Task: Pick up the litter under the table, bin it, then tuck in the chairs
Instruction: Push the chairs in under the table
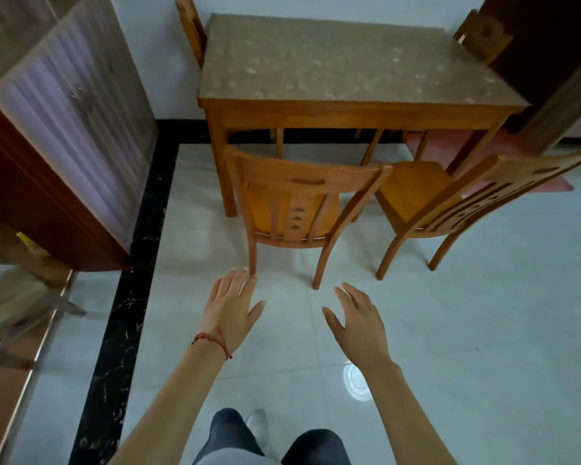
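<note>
A wooden table [349, 110] with a patterned brown top stands against the white wall. A wooden chair [302, 182] faces it at the front left, its seat partly under the table edge. A second chair [450, 193] stands angled at the front right, pulled out from the table. My left hand [230, 308] and my right hand [359, 320] are stretched forward above the floor, fingers spread, holding nothing, a short way short of the near chair's back. No litter shows on the floor under the table.
Two more chairs [190, 28] [482, 36] stand at the table's far corners. A cabinet with glass doors [64, 105] lines the left side. A red mat [450, 146] lies under the table's right end. Grey tile floor [483, 330] with a black border strip [131, 280].
</note>
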The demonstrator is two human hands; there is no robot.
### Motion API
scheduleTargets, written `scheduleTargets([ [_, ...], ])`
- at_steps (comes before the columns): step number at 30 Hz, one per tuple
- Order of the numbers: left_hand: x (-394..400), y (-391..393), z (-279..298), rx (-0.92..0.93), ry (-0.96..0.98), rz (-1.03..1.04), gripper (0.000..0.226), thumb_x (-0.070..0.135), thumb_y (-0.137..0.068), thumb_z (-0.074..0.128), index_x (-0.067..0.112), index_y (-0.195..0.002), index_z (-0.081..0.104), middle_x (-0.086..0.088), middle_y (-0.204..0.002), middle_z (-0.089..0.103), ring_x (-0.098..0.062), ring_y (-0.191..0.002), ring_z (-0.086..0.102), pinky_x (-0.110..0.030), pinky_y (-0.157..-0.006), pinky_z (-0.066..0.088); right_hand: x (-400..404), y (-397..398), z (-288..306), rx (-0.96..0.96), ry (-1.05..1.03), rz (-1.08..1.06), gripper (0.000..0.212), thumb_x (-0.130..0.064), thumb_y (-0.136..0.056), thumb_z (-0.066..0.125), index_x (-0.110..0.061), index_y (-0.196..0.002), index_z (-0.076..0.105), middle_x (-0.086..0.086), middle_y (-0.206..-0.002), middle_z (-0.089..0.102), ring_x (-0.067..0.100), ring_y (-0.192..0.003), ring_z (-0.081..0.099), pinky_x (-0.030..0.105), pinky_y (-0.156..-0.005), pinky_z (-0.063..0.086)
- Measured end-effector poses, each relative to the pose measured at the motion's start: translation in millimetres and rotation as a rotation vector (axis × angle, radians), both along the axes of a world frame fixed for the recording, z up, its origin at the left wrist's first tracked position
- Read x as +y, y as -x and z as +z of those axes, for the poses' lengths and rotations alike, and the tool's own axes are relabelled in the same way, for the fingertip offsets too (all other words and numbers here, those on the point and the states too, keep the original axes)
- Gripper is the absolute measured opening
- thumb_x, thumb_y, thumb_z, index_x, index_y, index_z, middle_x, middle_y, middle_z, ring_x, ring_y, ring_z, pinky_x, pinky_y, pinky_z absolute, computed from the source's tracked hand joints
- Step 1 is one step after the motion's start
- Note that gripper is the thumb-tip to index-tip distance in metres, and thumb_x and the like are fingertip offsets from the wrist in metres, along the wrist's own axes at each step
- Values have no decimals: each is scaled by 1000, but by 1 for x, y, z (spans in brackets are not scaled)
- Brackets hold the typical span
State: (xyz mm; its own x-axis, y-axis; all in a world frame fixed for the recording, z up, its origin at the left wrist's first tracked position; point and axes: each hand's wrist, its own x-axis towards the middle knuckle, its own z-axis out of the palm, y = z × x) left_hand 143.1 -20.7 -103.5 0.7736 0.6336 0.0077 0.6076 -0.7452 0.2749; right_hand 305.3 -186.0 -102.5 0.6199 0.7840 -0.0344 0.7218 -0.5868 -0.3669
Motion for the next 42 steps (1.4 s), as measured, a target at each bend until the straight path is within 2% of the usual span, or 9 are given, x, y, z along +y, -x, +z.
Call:
scheduleTargets([
  [13,85,-76,-6,0,55,30,54,41,-93,36,13,-139,29,-7,-150,27,-24,-140,17,-35,-114,15,84,-68,4,-9,-82,-61,47,-41,-89,49,-12,-127,48,8,-136,49,23,-127,43,36,-101,38],
  [18,114,-124,1,-86,102,86,54,38,-92,42,10,-136,33,-11,-148,31,-27,-139,20,-39,-113,18,123,-116,9,-1,-127,-59,46,-38,-89,51,-10,-126,49,10,-133,52,26,-125,45,38,-100,40],
  [24,136,-181,15,-328,356,297,51,33,-91,47,8,-134,38,-14,-143,38,-27,-134,30,-38,-112,24,160,-162,21,292,-279,-251,43,-42,-89,48,-17,-124,51,3,-122,60,18,-110,54,39,-95,46],
  [28,145,-210,23,-504,557,501,36,34,-92,45,15,-122,51,-3,-119,57,-21,-112,51,-31,-94,37,182,-181,29,576,-467,-454,21,-36,-88,54,-25,-104,61,-17,-91,63,5,-86,56,21,-81,46],
  [30,154,-223,24,-611,681,608,15,36,-92,45,33,-87,58,12,-84,59,-11,-80,53,-22,-73,42,192,-190,30,678,-544,-532,11,-34,-87,55,-28,-94,62,-25,-80,61,6,-83,61,22,-79,49],
  [32,167,-233,25,-695,833,736,28,39,-90,46,31,-64,50,7,-63,51,-14,-63,49,-24,-60,38,203,-196,30,743,-585,-591,19,-34,-87,56,-25,-102,62,-26,-77,61,5,-82,63,29,-84,51],
  [35,185,-242,22,-671,899,814,29,41,-88,49,26,-63,53,0,-58,51,-14,-57,51,-29,-62,43,217,-202,27,740,-596,-631,10,-35,-86,56,-37,-76,59,-28,-69,62,-1,-70,62,28,-80,52],
  [40,203,-246,14,-642,901,830,24,35,-85,56,23,-65,53,-3,-65,58,-23,-69,59,-34,-74,49,235,-206,26,763,-587,-735,24,-36,-85,58,-26,-64,58,6,-69,68,27,-76,67,45,-76,55],
  [42,207,-246,12,-631,875,815,25,33,-84,58,19,-64,55,-9,-67,62,-24,-70,60,-33,-74,49,242,-207,25,756,-579,-758,23,-36,-84,59,-28,-63,55,-6,-61,63,25,-71,67,42,-73,55],
])
